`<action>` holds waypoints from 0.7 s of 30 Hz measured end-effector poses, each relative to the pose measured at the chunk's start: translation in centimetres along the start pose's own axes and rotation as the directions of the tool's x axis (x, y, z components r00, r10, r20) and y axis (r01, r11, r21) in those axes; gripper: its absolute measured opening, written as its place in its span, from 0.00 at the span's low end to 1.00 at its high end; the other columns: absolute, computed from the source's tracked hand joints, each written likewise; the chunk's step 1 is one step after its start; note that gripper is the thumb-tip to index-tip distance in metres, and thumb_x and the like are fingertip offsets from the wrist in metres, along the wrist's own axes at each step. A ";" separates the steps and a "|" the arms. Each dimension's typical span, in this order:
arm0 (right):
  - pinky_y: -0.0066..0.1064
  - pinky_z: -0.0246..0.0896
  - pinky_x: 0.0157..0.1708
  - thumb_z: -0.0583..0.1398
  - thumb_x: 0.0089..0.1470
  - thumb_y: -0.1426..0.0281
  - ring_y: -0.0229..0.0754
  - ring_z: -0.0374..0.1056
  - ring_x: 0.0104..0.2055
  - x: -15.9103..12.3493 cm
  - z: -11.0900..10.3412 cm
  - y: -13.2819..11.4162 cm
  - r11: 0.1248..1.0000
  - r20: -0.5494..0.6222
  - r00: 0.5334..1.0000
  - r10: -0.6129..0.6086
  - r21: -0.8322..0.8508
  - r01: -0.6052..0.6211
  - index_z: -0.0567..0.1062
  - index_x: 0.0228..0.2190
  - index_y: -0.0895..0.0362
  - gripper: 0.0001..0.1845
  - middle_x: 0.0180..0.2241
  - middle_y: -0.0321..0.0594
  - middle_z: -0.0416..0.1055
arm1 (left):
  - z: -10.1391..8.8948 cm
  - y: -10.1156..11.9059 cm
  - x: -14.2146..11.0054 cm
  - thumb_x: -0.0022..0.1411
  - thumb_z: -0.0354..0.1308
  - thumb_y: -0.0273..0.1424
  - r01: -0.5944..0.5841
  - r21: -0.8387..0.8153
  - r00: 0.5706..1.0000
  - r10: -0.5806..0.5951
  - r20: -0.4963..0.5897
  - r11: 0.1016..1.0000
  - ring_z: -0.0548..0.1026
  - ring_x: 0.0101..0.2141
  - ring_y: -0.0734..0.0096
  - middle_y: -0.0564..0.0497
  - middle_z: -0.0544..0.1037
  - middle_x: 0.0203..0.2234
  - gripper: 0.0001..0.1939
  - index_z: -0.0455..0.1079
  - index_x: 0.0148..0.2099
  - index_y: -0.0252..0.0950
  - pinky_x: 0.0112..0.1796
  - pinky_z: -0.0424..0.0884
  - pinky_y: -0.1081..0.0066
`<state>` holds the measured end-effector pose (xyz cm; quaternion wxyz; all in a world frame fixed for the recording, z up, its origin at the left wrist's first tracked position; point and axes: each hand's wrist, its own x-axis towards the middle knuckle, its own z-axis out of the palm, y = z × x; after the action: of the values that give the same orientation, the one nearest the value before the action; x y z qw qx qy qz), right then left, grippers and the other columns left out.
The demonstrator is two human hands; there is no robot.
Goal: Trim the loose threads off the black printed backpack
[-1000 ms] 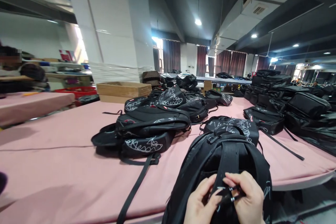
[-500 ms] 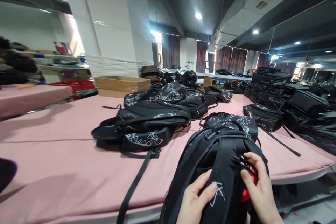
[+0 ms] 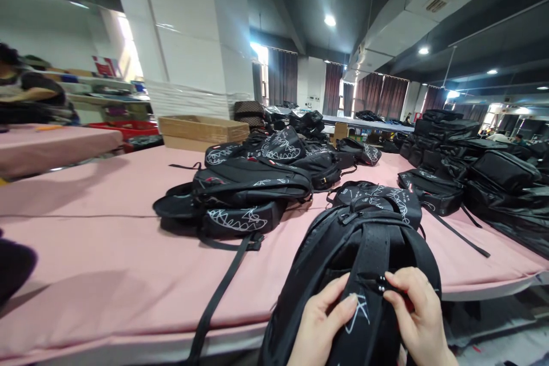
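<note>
A black backpack (image 3: 309,263) stands upright close to me at the table's front edge. My left hand (image 3: 319,320) is closed on its front fabric, thumb beside a white scribble print. My right hand (image 3: 418,306) pinches at two small shiny zipper pulls (image 3: 381,284) on the front panel. A little red shows behind those fingers. The lower part of the backpack runs out of view. Just behind it lies another black backpack (image 3: 377,197) with white line print.
Black backpacks (image 3: 253,183) lie piled on the pink-covered table (image 3: 107,251), one strap hanging over the front edge. More black bags (image 3: 501,166) are stacked at right. A cardboard box (image 3: 201,131) stands by the pillar. A person (image 3: 30,88) sits far left.
My right hand has moved slightly left and down with the zipper pulls, and much less red shows. My left hand keeps its hold. The view has shifted slightly.
</note>
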<state>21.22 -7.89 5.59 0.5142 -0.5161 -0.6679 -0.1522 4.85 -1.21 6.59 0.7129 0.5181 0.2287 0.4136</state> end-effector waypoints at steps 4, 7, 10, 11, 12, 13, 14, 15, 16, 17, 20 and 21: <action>0.31 0.58 0.30 0.56 0.55 0.78 0.38 0.63 0.31 -0.3 -0.1 -0.2 1.000 -0.015 1.000 -0.002 0.004 0.002 0.68 0.37 0.55 0.08 0.29 0.37 0.66 | 0.1 0.3 -0.2 0.50 0.60 0.36 -0.001 0.013 1.000 0.001 0.009 1.000 0.72 0.44 0.57 0.47 0.77 0.43 0.20 0.73 0.47 0.39 0.50 0.64 0.61; 0.31 0.59 0.30 0.55 0.55 0.77 0.38 0.63 0.32 -0.6 0.1 -0.2 0.997 -0.070 0.996 0.060 0.048 -0.057 0.68 0.38 0.55 0.09 0.30 0.37 0.66 | 0.2 0.8 -0.3 0.50 0.60 0.35 0.013 0.026 1.000 -0.014 0.019 1.000 0.72 0.45 0.57 0.47 0.76 0.43 0.20 0.72 0.47 0.40 0.50 0.64 0.61; 0.31 0.59 0.32 0.55 0.55 0.76 0.38 0.63 0.34 -0.5 0.3 -0.3 0.995 -0.058 0.994 0.088 0.042 -0.085 0.68 0.40 0.55 0.10 0.31 0.38 0.67 | 0.3 1.1 -0.4 0.51 0.60 0.35 0.026 0.034 1.000 -0.027 0.015 0.999 0.72 0.44 0.58 0.47 0.76 0.44 0.20 0.72 0.48 0.40 0.50 0.64 0.62; 0.31 0.59 0.32 0.56 0.55 0.77 0.38 0.64 0.33 -0.5 0.4 -0.4 0.996 -0.049 0.995 0.083 0.034 -0.082 0.68 0.40 0.55 0.10 0.31 0.38 0.67 | 0.3 1.1 -0.4 0.51 0.60 0.35 0.032 0.032 0.999 -0.032 0.008 0.999 0.72 0.44 0.58 0.47 0.76 0.44 0.20 0.72 0.48 0.40 0.50 0.64 0.62; 0.31 0.59 0.32 0.55 0.55 0.77 0.38 0.64 0.33 -0.3 0.5 -0.5 0.997 -0.051 0.996 0.079 0.031 -0.078 0.68 0.39 0.55 0.09 0.30 0.37 0.67 | 0.2 1.2 -0.5 0.51 0.60 0.35 0.040 0.028 0.999 -0.040 0.000 0.999 0.72 0.44 0.58 0.47 0.76 0.44 0.20 0.72 0.48 0.40 0.50 0.64 0.62; 0.31 0.59 0.32 0.55 0.55 0.77 0.38 0.64 0.33 -0.2 0.6 -0.6 0.997 -0.065 0.995 0.077 0.033 -0.075 0.68 0.38 0.55 0.09 0.30 0.37 0.67 | 0.2 1.1 -0.5 0.51 0.60 0.35 0.052 0.022 0.999 -0.052 -0.006 0.998 0.72 0.44 0.58 0.47 0.76 0.44 0.20 0.72 0.48 0.40 0.50 0.65 0.62; 0.30 0.59 0.32 0.55 0.55 0.77 0.38 0.64 0.33 -0.1 0.7 -0.7 0.996 -0.084 0.993 0.084 0.036 -0.081 0.68 0.38 0.55 0.09 0.30 0.37 0.67 | 0.1 1.1 -0.5 0.50 0.60 0.35 0.064 0.016 0.998 -0.064 -0.010 0.998 0.72 0.44 0.57 0.47 0.76 0.44 0.20 0.72 0.48 0.40 0.49 0.65 0.62; 0.30 0.59 0.32 0.55 0.55 0.77 0.38 0.64 0.33 0.0 0.8 -0.8 0.995 -0.102 0.990 0.094 0.034 -0.091 0.68 0.38 0.55 0.08 0.30 0.37 0.67 | 0.1 1.0 -0.6 0.50 0.60 0.35 0.074 0.011 0.997 -0.074 -0.013 0.997 0.72 0.45 0.57 0.47 0.76 0.44 0.20 0.72 0.48 0.40 0.49 0.65 0.61; 0.30 0.59 0.32 0.55 0.55 0.77 0.38 0.64 0.33 0.2 0.8 -1.0 0.994 -0.110 0.988 0.104 0.027 -0.101 0.68 0.38 0.55 0.08 0.30 0.38 0.67 | 0.0 0.9 -0.5 0.50 0.61 0.35 0.083 0.008 0.996 -0.082 -0.016 0.997 0.72 0.45 0.57 0.47 0.76 0.44 0.21 0.72 0.48 0.40 0.49 0.66 0.61; 0.30 0.59 0.32 0.55 0.55 0.76 0.38 0.64 0.33 0.2 0.9 -1.1 0.994 -0.107 0.989 0.106 0.018 -0.104 0.68 0.38 0.55 0.08 0.30 0.38 0.67 | -0.1 0.8 -0.5 0.49 0.61 0.36 0.087 0.007 0.996 -0.086 -0.024 0.996 0.72 0.45 0.56 0.47 0.76 0.43 0.21 0.72 0.48 0.40 0.49 0.66 0.61; 0.31 0.60 0.32 0.55 0.55 0.76 0.38 0.65 0.31 0.3 1.0 -1.3 0.995 -0.082 0.992 0.095 0.029 -0.092 0.69 0.37 0.55 0.08 0.29 0.38 0.68 | -0.4 0.3 -0.3 0.46 0.63 0.37 0.067 0.001 0.994 -0.067 -0.083 0.998 0.72 0.45 0.55 0.47 0.77 0.41 0.22 0.73 0.46 0.39 0.50 0.64 0.60; 0.31 0.60 0.31 0.55 0.55 0.76 0.38 0.65 0.31 0.2 1.0 -1.3 0.994 -0.089 0.990 0.106 0.050 -0.102 0.69 0.37 0.55 0.07 0.28 0.37 0.68 | -0.6 0.2 -0.2 0.45 0.64 0.37 0.061 -0.004 0.992 -0.061 -0.107 0.998 0.73 0.44 0.55 0.47 0.78 0.41 0.22 0.74 0.45 0.38 0.51 0.64 0.60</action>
<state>19.58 -7.54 5.77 0.5631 -0.5312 -0.6189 -0.1336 4.24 -1.09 6.54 0.7121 0.4875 0.2823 0.4191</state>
